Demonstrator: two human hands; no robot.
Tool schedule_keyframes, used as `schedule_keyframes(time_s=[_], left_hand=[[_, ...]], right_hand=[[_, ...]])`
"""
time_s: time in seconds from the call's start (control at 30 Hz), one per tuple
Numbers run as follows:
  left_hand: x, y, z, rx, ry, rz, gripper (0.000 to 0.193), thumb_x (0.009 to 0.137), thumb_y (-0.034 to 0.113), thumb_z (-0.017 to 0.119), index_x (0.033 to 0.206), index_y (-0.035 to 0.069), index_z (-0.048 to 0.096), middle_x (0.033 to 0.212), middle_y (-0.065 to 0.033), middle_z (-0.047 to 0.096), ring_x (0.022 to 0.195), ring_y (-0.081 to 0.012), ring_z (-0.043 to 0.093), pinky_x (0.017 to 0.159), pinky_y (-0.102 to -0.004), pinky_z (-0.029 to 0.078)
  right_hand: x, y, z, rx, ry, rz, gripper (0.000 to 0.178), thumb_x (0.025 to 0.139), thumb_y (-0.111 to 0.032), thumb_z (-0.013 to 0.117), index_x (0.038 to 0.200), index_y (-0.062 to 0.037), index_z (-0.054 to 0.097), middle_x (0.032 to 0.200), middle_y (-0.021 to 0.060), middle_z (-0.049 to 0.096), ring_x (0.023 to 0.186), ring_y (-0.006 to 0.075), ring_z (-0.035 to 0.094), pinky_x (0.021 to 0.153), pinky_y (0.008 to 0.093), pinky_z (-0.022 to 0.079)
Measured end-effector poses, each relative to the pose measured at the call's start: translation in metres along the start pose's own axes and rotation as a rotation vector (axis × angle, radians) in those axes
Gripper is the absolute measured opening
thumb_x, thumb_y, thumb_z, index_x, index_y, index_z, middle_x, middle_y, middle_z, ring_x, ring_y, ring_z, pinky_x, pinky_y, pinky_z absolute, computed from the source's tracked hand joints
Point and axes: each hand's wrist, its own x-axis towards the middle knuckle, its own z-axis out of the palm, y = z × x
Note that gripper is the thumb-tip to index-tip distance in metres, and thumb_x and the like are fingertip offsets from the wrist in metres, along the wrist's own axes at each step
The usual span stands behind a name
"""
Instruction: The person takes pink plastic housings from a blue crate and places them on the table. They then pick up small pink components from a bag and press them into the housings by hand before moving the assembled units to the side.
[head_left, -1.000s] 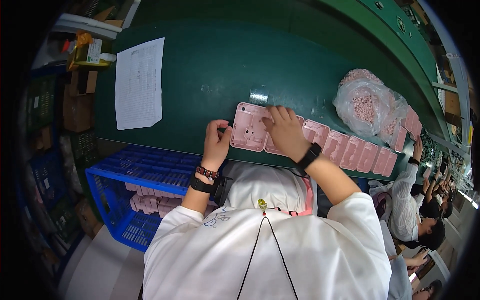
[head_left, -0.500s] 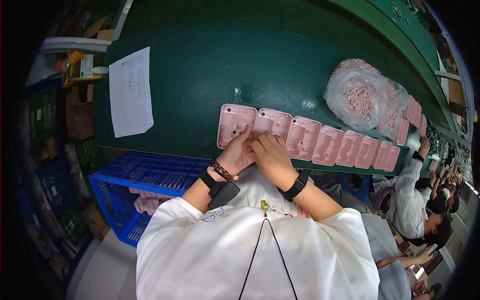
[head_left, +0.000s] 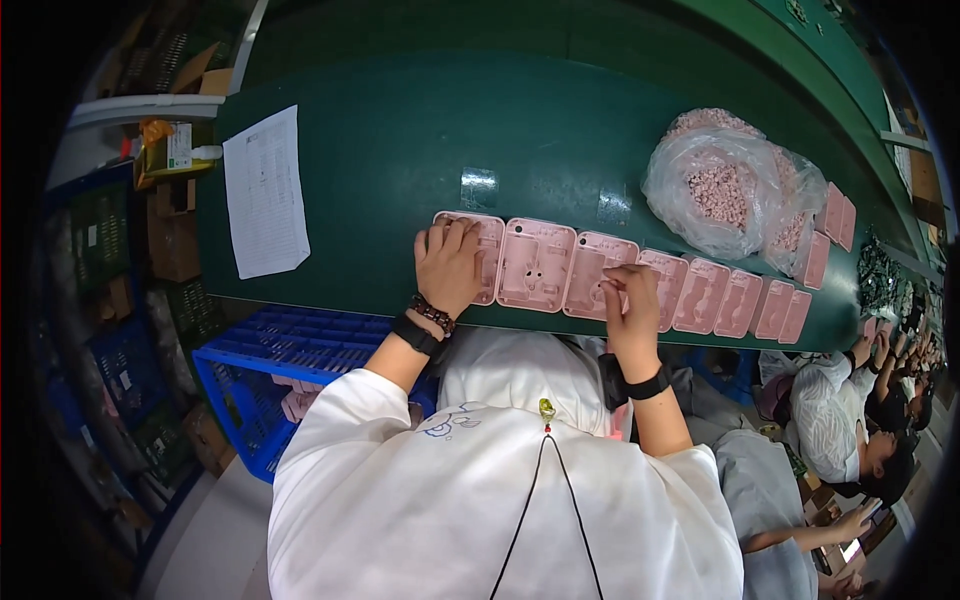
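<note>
1. Nearest to me is my white shirt (head_left: 500, 510), with a black cord (head_left: 515, 510) hanging down it.
2. To my left, below the table edge, sits a blue crate (head_left: 285, 335) with pink parts (head_left: 298, 404) inside.
3. My left hand (head_left: 448, 268) lies over the leftmost pink shell (head_left: 492, 243), palm down, fingers slightly apart, covering much of it.
4. My right hand (head_left: 632, 300) is curled at the third shell (head_left: 593, 258), thumb and forefinger close together; I cannot tell whether they pinch anything.
5. Between my hands lies the second shell (head_left: 537, 262), open side up, two small dark spots inside. More pink shells (head_left: 703, 292) run off to the right along the near edge of the green table (head_left: 400, 140).
6. Beyond the row, to the right, a clear bag (head_left: 715, 190) bulges with small pink pieces; to the left lies a printed white sheet (head_left: 265, 195).
</note>
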Motion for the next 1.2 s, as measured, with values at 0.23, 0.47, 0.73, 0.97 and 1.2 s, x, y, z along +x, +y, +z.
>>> schedule_keyframes(time_s=[0.23, 0.47, 0.73, 0.97, 1.2], left_hand=[[-0.008, -0.002, 0.007, 0.020, -0.018, -0.038, 0.038, 0.072, 0.022, 0.062, 0.109, 0.014, 0.057, 0.105, -0.0044, 0.050, 0.102, -0.0237, 0.045, 0.085, -0.0415, 0.031], [0.006, 0.007, 0.016, -0.064, -0.061, -0.054, 0.038, 0.072, 0.024, 0.061, 0.109, 0.015, 0.057, 0.105, -0.0057, 0.049, 0.102, -0.0244, 0.044, 0.084, -0.0422, 0.031], [0.006, 0.007, 0.007, 0.108, -0.159, -0.194, 0.043, 0.071, 0.028, 0.062, 0.111, 0.015, 0.053, 0.110, -0.0084, 0.048, 0.104, -0.0280, 0.041, 0.085, -0.0456, 0.029], [0.008, 0.029, -0.013, 0.087, -0.092, -0.204, 0.039, 0.072, 0.022, 0.061, 0.110, 0.015, 0.054, 0.110, -0.0078, 0.048, 0.108, -0.0274, 0.040, 0.088, -0.0450, 0.028], [0.018, 0.071, -0.023, -0.021, -0.116, -0.179, 0.033, 0.074, 0.020, 0.060, 0.107, 0.015, 0.055, 0.110, -0.0050, 0.049, 0.109, -0.0271, 0.040, 0.089, -0.0447, 0.027]], right_hand=[[-0.005, 0.008, -0.006, -0.014, -0.022, 0.039, 0.015, 0.076, 0.007, 0.055, 0.090, 0.0008, 0.055, 0.088, 0.0118, 0.052, 0.078, 0.0245, 0.057, 0.066, 0.0283, 0.046], [-0.005, 0.009, -0.018, -0.081, -0.013, 0.015, 0.015, 0.075, 0.006, 0.055, 0.089, 0.0002, 0.055, 0.088, 0.0130, 0.052, 0.078, 0.0285, 0.055, 0.068, 0.0310, 0.045], [0.014, 0.062, -0.064, -0.203, 0.227, 0.057, 0.012, 0.074, 0.002, 0.058, 0.086, -0.0008, 0.055, 0.085, 0.0136, 0.052, 0.074, 0.0300, 0.053, 0.066, 0.0347, 0.042], [0.076, 0.123, -0.122, 0.034, 0.489, 0.109, 0.011, 0.075, -0.003, 0.063, 0.085, -0.0029, 0.058, 0.078, 0.0090, 0.054, 0.064, 0.0189, 0.055, 0.057, 0.0283, 0.043], [0.083, 0.176, -0.125, 0.304, 0.585, 0.248, 0.015, 0.075, -0.004, 0.064, 0.089, -0.0032, 0.060, 0.078, 0.0059, 0.058, 0.065, 0.0126, 0.056, 0.059, 0.0245, 0.045]])
